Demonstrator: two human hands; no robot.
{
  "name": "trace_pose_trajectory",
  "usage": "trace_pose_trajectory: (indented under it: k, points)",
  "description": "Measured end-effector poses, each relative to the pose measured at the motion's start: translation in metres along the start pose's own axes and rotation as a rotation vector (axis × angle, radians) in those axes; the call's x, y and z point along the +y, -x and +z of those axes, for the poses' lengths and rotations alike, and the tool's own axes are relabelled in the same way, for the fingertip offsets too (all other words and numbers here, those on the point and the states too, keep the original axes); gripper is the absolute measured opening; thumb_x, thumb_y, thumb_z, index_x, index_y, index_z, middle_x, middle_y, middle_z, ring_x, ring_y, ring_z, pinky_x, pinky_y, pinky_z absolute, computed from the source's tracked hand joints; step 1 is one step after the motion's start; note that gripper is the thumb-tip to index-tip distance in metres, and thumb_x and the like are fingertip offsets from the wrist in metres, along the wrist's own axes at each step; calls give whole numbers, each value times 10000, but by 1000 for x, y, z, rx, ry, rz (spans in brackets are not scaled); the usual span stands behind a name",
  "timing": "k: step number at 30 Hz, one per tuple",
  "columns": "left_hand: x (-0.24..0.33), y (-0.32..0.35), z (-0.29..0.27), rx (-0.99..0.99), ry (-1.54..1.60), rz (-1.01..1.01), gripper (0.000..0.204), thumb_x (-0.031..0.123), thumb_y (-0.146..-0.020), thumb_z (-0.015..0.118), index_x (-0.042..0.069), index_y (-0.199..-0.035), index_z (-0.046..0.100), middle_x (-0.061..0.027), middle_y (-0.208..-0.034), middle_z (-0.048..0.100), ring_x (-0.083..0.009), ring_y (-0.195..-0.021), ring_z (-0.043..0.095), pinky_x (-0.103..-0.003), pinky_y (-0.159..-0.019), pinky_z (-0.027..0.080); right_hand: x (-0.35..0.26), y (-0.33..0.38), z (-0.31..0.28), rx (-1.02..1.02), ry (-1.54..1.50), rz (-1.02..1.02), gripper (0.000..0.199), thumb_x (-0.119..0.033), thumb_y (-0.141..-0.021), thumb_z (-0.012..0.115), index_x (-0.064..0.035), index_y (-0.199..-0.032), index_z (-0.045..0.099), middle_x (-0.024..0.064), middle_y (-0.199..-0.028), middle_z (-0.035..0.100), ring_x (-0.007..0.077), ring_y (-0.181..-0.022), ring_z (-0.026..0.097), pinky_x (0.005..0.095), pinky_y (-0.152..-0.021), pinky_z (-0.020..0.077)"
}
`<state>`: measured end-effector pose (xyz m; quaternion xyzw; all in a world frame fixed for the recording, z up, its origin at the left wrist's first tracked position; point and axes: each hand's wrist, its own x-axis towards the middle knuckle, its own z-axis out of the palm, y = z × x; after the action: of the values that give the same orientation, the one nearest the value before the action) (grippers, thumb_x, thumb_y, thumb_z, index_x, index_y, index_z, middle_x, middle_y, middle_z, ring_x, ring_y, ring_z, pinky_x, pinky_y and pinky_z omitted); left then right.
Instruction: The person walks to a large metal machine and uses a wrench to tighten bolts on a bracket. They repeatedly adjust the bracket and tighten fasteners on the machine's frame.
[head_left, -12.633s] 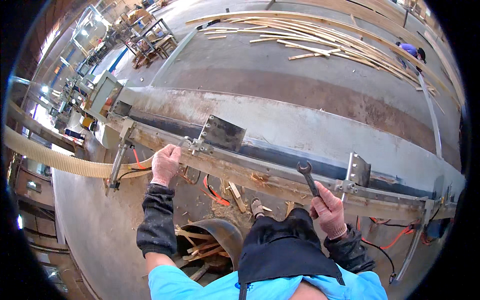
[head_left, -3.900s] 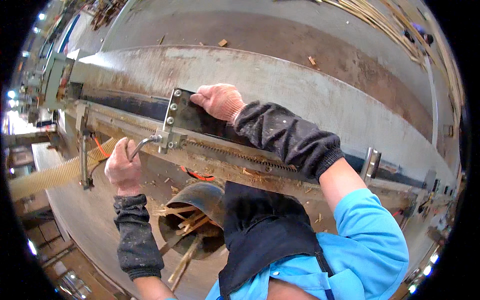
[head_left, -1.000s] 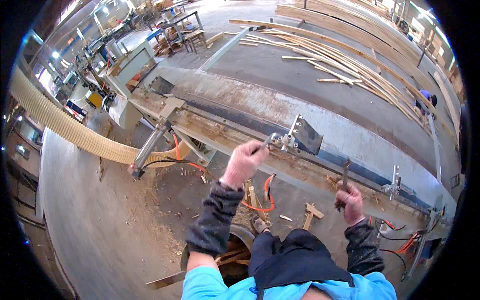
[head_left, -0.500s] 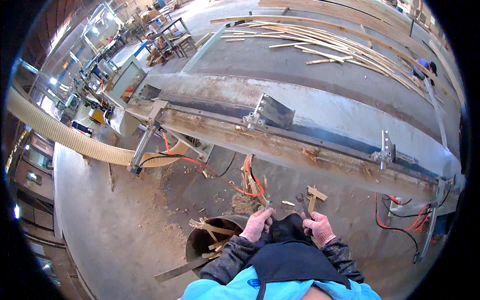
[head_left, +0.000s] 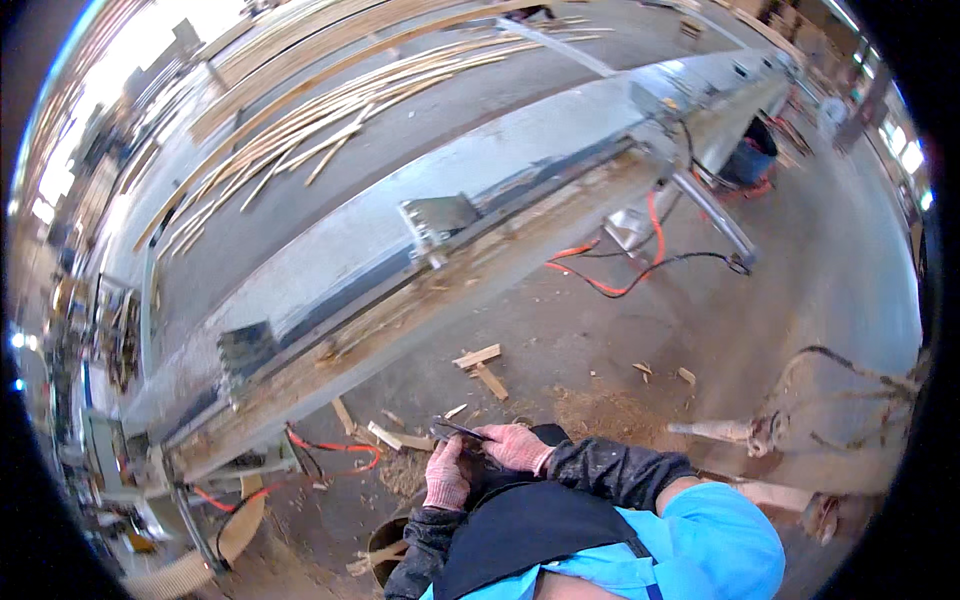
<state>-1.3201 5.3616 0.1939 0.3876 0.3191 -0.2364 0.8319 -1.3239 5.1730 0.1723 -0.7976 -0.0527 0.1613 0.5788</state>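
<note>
My two hands are close together in front of my dark apron, both in pinkish knit gloves. In my right hand, fingers closed, is a dark open-end wrench pointing left. My left hand is closed just left of it, with its fingertips up by the wrench head. What the left fingers hold is too small and blurred to make out. Below my left forearm is a round bin with wood scraps in it.
A long metal machine bed runs diagonally ahead, carrying upright brackets. Orange and black hoses hang beneath it. Long wood strips lie beyond. Wood offcuts and sawdust litter the floor. Blurred posts are at right.
My view has swung, so the machine now slants up to the right. My hands have come together from apart, and the wrench has turned from upright to pointing left.
</note>
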Motion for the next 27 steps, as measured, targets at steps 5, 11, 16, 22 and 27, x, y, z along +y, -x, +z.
trace_pose_trajectory:
  k: [5,11,16,22,27]
  points:
    - [15,-1,32,-175,-405,192,272,191,-1080,582,21,-1287,632,-108,-1120,716,-257,-1010,704,-408,-869,590,-28,6,-25,120,-82,77,363,-251,-1040,649,-79,-1358,679,166,-1206,752,271,-1115,722,360,-978,543]
    - [45,6,13,38,-161,47,267,235,-1099,563,65,-1293,633,-39,-897,629,-170,-771,612,-365,-706,562,-29,-5,-13,60,-33,115,417,-154,-919,599,10,-1291,692,251,-1246,714,351,-1165,698,403,-1005,543]
    - [102,39,-67,152,-194,99,209,202,-1039,593,104,-1221,622,17,-812,568,-86,-602,481,-255,-525,426,-90,-48,23,-232,-287,331,311,-150,-970,632,18,-1216,722,62,-863,738,137,-751,679,302,-701,554]
    - [154,81,-203,369,-431,73,249,111,-894,692,44,-1131,653,-3,-792,612,-95,-651,572,-259,-532,449,-164,-137,129,-699,-81,393,370,-198,-982,674,-37,-1313,711,8,-856,719,84,-735,646,281,-698,548]
    - [214,102,-293,203,-271,-98,360,114,-900,678,67,-1251,621,-2,-865,620,-114,-735,594,-281,-635,512,-231,-190,244,-904,-39,391,369,-197,-1007,680,-64,-1350,701,-17,-884,710,63,-748,632,262,-714,544]
